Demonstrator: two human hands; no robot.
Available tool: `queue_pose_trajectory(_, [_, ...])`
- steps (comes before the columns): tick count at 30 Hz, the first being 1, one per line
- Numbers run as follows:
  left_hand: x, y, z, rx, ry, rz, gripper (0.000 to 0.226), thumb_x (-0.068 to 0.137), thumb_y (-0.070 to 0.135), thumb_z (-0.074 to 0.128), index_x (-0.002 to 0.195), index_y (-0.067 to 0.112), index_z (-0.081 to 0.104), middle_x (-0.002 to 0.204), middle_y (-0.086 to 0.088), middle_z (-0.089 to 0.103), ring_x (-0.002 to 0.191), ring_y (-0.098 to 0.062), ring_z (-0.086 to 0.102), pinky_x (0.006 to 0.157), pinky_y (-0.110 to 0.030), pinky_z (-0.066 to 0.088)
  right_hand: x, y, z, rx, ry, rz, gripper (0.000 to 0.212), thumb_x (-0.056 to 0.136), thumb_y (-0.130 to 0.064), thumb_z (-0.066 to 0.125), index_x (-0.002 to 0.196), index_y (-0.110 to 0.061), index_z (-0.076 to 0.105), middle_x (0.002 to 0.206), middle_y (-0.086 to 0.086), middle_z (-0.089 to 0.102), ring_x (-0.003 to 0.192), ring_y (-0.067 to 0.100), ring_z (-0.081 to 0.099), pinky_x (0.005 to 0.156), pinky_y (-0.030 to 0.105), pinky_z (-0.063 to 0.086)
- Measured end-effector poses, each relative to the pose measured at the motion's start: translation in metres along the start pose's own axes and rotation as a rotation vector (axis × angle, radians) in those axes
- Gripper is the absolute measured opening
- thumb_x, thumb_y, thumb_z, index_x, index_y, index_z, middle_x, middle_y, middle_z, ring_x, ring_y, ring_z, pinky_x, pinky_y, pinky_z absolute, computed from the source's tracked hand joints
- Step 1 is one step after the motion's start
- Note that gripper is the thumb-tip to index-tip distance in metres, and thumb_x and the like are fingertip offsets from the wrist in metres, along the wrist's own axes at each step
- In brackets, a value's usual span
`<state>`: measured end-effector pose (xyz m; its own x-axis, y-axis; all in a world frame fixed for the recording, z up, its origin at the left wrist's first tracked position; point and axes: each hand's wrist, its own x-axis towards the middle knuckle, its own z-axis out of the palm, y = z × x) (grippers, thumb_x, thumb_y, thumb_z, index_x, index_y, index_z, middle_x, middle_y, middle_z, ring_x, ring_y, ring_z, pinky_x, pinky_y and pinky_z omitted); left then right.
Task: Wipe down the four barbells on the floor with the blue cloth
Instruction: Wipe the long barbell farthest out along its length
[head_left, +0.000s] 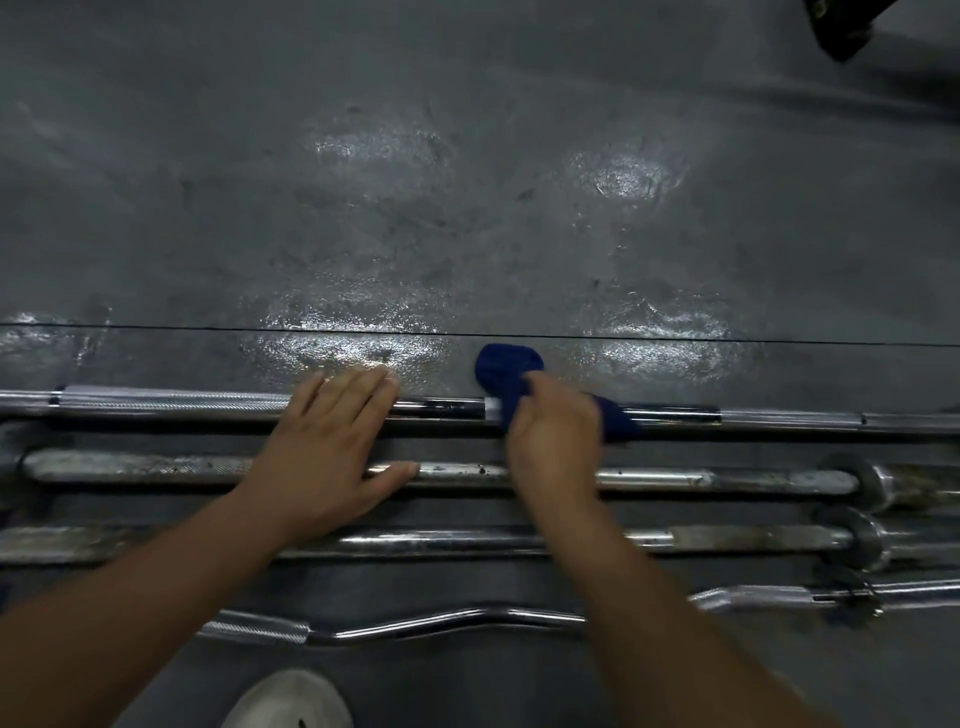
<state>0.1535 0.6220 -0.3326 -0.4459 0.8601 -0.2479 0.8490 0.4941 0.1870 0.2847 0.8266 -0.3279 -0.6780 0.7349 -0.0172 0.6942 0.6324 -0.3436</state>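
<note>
chrome runs across the lower half of the frame in four rows: the far barbell (171, 402) uppermost, the second barbell (675, 478) and the third barbell (467, 543) below it, both dull and spotted, and the wavy curl bar (415, 621) nearest the bottom edge. left of centre, the left hand (332, 447) lies flat across the far barbell, fingers straight and close together, thumb spread out onto the second barbell. it grips nothing and looks to be pinning the bar against rolling. just right of centre, the right hand (556, 441), a little blurred, is curled round the blue cloth (506, 371). the cloth is draped over the far barbell, with one end bunched on the grey floor (467, 182) beyond the bar and the other showing past the hand to the right. the step in hand, as i judge it, is wiping the middle of the far barbell. to do it well, the cloth should wrap as far round the shaft as it can, so the underside gets rubbed too. the strokes should run along the bar with firm pressure, especially over the knurled stretches where dirt lodges. the flat hand should press hard enough that the bar neither rolls nor slides, and shift along as the cloth travels right. the two spotted bars will likely need more passes.
</note>
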Motion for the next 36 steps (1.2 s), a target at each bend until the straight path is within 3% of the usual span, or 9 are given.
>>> queue_pose_trajectory(4, [-0.001, 0.002, 0.001, 0.001, -0.012, -0.003, 0.091, 0.088, 0.078, 0.024, 0.153, 0.014, 0.034, 0.157, -0.007, 0.036, 0.144, -0.025, 0.032, 0.119, -0.052, 0.02, -0.017, -0.015, -0.002, 0.108, -0.141, -0.242, 0.028, 0.087, -0.014, 0.059, 0.115, -0.014, 0.064, 0.104, 0.007, 0.068, 0.096, 0.025, 0.056, 0.088, 0.037, 0.044])
queue_pose_trajectory(8, [-0.005, -0.004, -0.002, 0.0, -0.001, 0.033, 0.09, 0.088, 0.076, 0.029, 0.152, 0.013, 0.034, 0.153, -0.009, 0.042, 0.139, -0.027, 0.039, 0.118, -0.052, 0.025, -0.003, 0.066, -0.036, 0.038, -0.08, 0.023, 0.032, 0.089, -0.022, 0.044, 0.116, -0.016, 0.061, 0.106, 0.007, 0.065, 0.098, 0.028, 0.057, 0.089, 0.038, 0.046])
queue_pose_trajectory(10, [-0.008, -0.002, -0.002, 0.0, 0.006, 0.039, 0.09, 0.088, 0.074, 0.032, 0.152, 0.011, 0.034, 0.151, -0.01, 0.043, 0.138, -0.028, 0.04, 0.117, -0.051, 0.025, -0.003, 0.055, -0.03, 0.082, -0.073, 0.08, 0.031, 0.087, -0.021, 0.041, 0.109, -0.014, 0.062, 0.102, 0.008, 0.064, 0.095, 0.029, 0.057, 0.087, 0.04, 0.047])
queue_pose_trajectory(13, [-0.014, 0.003, -0.005, -0.02, 0.018, 0.037, 0.089, 0.089, 0.074, 0.033, 0.151, 0.01, 0.036, 0.149, -0.01, 0.044, 0.137, -0.029, 0.039, 0.117, -0.049, 0.023, -0.013, 0.019, -0.015, 0.091, -0.113, 0.022, 0.023, 0.089, -0.016, 0.048, 0.105, -0.015, 0.064, 0.099, 0.008, 0.065, 0.093, 0.028, 0.057, 0.088, 0.04, 0.046])
queue_pose_trajectory(18, [-0.02, 0.003, -0.006, -0.024, 0.032, 0.05, 0.087, 0.089, 0.073, 0.033, 0.15, 0.01, 0.037, 0.15, -0.011, 0.043, 0.139, -0.027, 0.037, 0.12, -0.046, 0.018, -0.007, 0.042, -0.036, 0.046, -0.239, -0.09, 0.027, 0.094, -0.016, 0.052, 0.119, -0.018, 0.062, 0.112, 0.005, 0.067, 0.101, 0.025, 0.06, 0.089, 0.035, 0.045])
queue_pose_trajectory(21, [-0.021, 0.001, -0.006, -0.033, 0.029, 0.046, 0.086, 0.09, 0.072, 0.034, 0.151, 0.011, 0.036, 0.153, -0.01, 0.041, 0.142, -0.026, 0.034, 0.121, -0.043, 0.014, -0.008, 0.028, -0.026, 0.052, -0.14, 0.002, 0.025, 0.094, -0.015, 0.05, 0.116, -0.014, 0.062, 0.107, 0.009, 0.068, 0.099, 0.031, 0.06, 0.091, 0.039, 0.043])
queue_pose_trajectory(25, [-0.022, -0.005, -0.001, -0.012, 0.0, 0.057, 0.09, 0.09, 0.074, 0.031, 0.156, 0.013, 0.025, 0.161, -0.008, 0.027, 0.149, -0.024, 0.023, 0.121, -0.047, 0.015, -0.025, -0.019, -0.002, 0.101, -0.151, -0.068, 0.029, 0.094, -0.012, 0.051, 0.122, -0.014, 0.061, 0.119, 0.01, 0.063, 0.116, 0.031, 0.05, 0.108, 0.048, 0.035])
queue_pose_trajectory(30, [-0.022, -0.004, 0.004, -0.009, -0.001, 0.044, 0.092, 0.091, 0.077, 0.026, 0.157, 0.012, 0.022, 0.165, -0.008, 0.016, 0.152, -0.023, 0.011, 0.122, -0.049, 0.014, -0.03, -0.002, -0.003, 0.14, -0.246, -0.182, 0.036, 0.099, -0.014, 0.049, 0.135, -0.02, 0.052, 0.142, 0.002, 0.051, 0.139, 0.024, 0.034, 0.117, 0.046, 0.026])
queue_pose_trajectory(36, [-0.009, -0.016, -0.001, -0.039, 0.03, -0.002, 0.095, 0.09, 0.081, 0.015, 0.159, 0.015, 0.016, 0.166, -0.006, 0.009, 0.153, -0.021, 0.004, 0.122, -0.047, 0.008, 0.0, 0.008, 0.01, 0.062, -0.203, -0.28, 0.035, 0.098, -0.027, 0.043, 0.131, -0.022, 0.054, 0.128, -0.001, 0.062, 0.126, 0.02, 0.05, 0.109, 0.043, 0.032])
